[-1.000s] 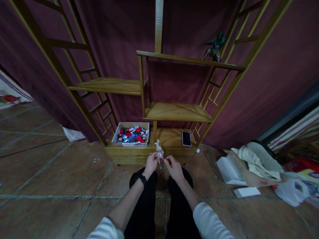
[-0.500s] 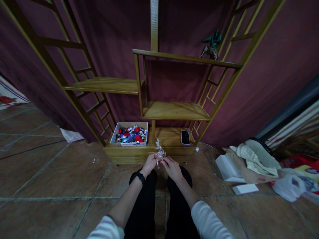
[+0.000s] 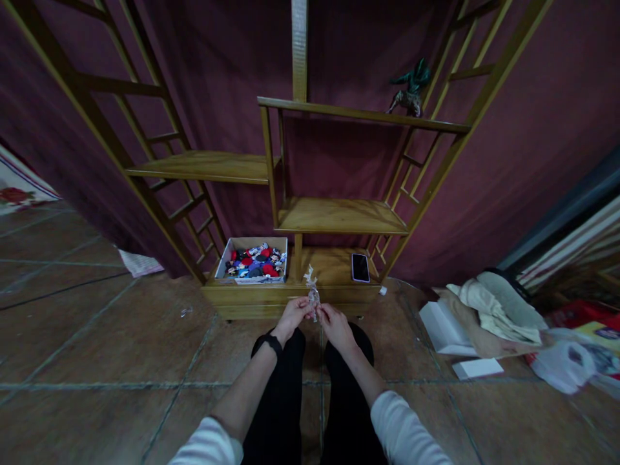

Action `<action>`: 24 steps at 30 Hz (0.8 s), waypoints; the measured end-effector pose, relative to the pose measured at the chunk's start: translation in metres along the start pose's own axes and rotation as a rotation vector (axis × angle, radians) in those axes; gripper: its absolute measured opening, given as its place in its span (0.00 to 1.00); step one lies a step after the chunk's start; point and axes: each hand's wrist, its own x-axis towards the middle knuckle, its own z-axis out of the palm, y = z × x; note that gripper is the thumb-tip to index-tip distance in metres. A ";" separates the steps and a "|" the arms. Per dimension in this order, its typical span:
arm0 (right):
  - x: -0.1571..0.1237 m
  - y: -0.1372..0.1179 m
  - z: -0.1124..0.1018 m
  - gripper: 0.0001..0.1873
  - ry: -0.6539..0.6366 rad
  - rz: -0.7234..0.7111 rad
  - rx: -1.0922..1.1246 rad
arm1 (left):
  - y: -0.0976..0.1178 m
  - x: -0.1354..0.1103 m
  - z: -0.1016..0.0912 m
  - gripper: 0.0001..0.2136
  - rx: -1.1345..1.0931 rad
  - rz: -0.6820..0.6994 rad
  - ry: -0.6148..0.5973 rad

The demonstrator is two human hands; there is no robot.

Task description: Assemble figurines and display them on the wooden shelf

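Observation:
Between my hands, in front of the low wooden base of the shelf, is a small crumpled piece of clear plastic wrapping (image 3: 313, 296). Its frayed top sticks up above my fingers, and whether anything sits inside it I cannot make out. My left hand (image 3: 293, 315), with a dark band on its wrist, pinches the wrapping from the left. From the right, my right hand (image 3: 336, 324) grips its lower edge with thumb and fingers. Beyond my left hand stands an open cardboard box (image 3: 223, 261) filled with several small red, black and blue figures.
A phone (image 3: 360, 267) lies on the base of the wooden shelf unit (image 3: 339, 215). Higher up stands a dark green figurine (image 3: 411, 87). White boxes (image 3: 443, 328), cloth and plastic bags (image 3: 564, 361) lie on the tiled floor at right. A paper sheet (image 3: 138, 261) is at left.
The wrapping has turned slightly between my fingers and its top has shifted a little to the right. Both hands keep their hold, almost in the same place.

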 end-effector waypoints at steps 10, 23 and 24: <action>0.001 0.011 0.002 0.12 0.018 0.029 0.029 | -0.001 -0.001 0.000 0.15 0.019 0.017 0.021; 0.002 0.014 -0.001 0.15 0.113 0.121 0.117 | -0.011 0.005 0.002 0.15 -0.016 0.090 0.216; 0.002 0.013 -0.001 0.14 0.104 0.115 0.068 | -0.013 0.006 0.002 0.15 0.006 0.105 0.224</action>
